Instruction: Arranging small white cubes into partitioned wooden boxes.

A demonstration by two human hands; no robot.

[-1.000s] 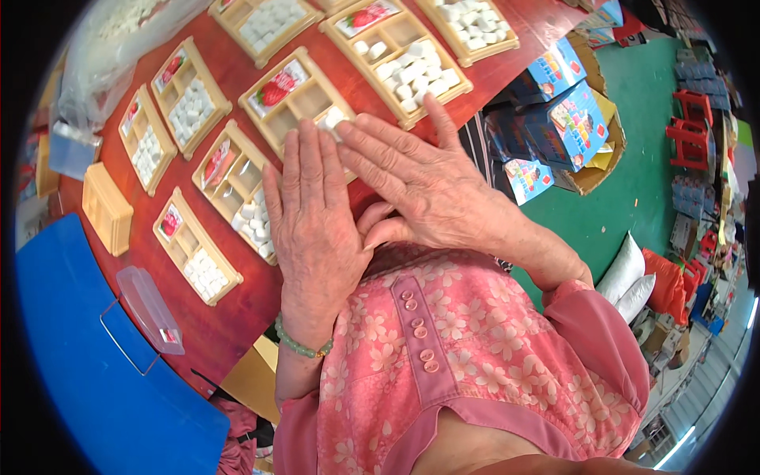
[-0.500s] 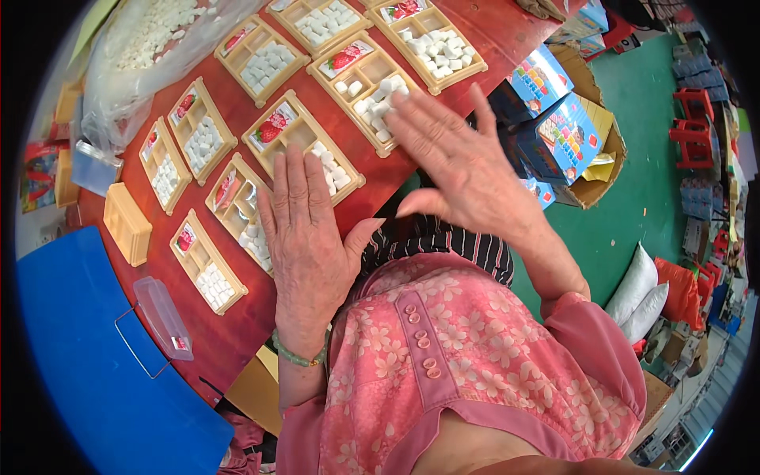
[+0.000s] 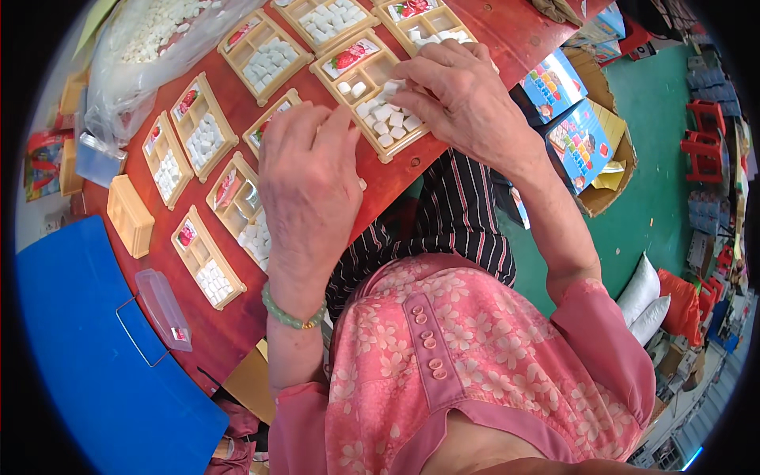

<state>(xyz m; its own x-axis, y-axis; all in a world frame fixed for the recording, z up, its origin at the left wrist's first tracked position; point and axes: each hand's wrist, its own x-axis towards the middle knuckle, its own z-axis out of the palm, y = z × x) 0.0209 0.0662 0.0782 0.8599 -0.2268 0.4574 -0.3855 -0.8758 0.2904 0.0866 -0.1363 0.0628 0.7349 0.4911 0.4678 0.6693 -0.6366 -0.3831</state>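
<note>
I see a pink blouse [image 3: 483, 372] with white flowers and round buttons, and a green bead bracelet [image 3: 291, 315] behind the left hand [image 3: 310, 186].

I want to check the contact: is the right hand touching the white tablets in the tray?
Touching. The head view shows the right hand with its fingertips resting on the white tablets in the tray.

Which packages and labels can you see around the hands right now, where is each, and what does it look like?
Shallow tan tray under the right hand: white pieces, red picture card at its far end.
Tan tray by the left hand: white pieces, red card.
Clear plastic bag, table's far left: white pieces.
Blue picture boxes, in a brown carton on the green floor, right.
Clear lidded box, near table edge: small red label.
</note>
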